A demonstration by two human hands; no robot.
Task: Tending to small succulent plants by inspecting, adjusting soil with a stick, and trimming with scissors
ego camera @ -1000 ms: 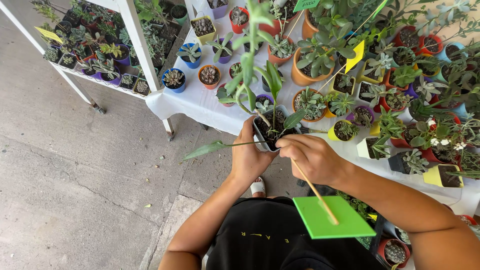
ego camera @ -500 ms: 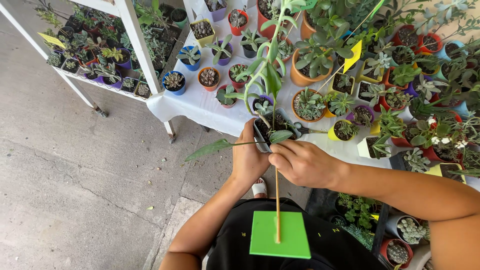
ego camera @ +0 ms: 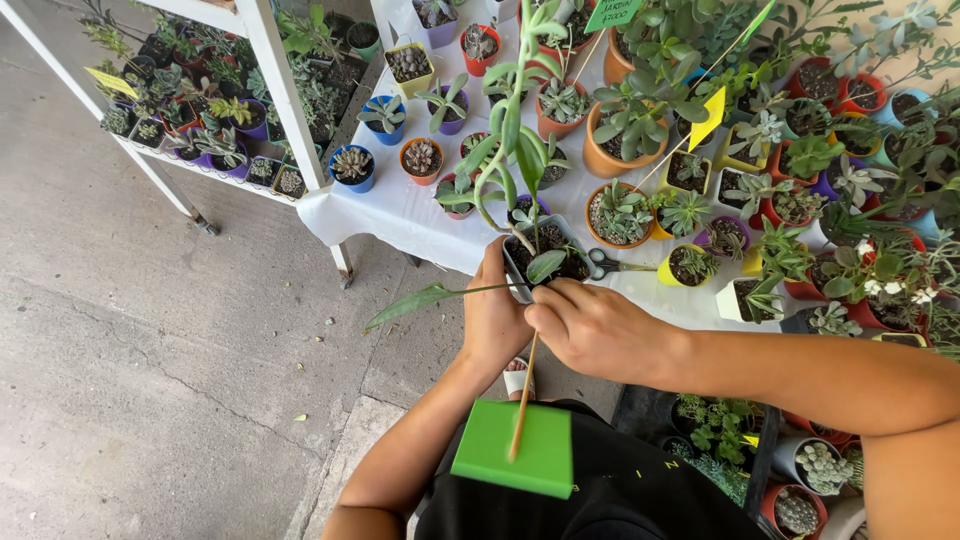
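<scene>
My left hand [ego camera: 497, 318] grips the near side of a small grey pot [ego camera: 540, 252] that holds a tall green plant [ego camera: 512, 140] with long leaves, one leaf [ego camera: 425, 298] stretching left. The pot is at the near edge of a white-covered table [ego camera: 410, 215]. My right hand [ego camera: 597, 328] rests by the pot's front rim and pinches a thin wooden stick [ego camera: 523, 398] that carries a green square tag [ego camera: 514, 449]. The tag hangs downward over my dark shirt [ego camera: 600, 495].
Many small potted succulents in coloured pots [ego camera: 690, 205] crowd the table, with scissors [ego camera: 610, 265] beside the grey pot. A white shelf rack [ego camera: 215, 110] of plants stands at the left. A yellow tag on a stick [ego camera: 707, 118] rises at the back. Concrete floor [ego camera: 150, 360] lies on the left.
The stick with the green tag has swung from pointing lower right to hanging almost straight down. Both hands have stayed at the grey pot.
</scene>
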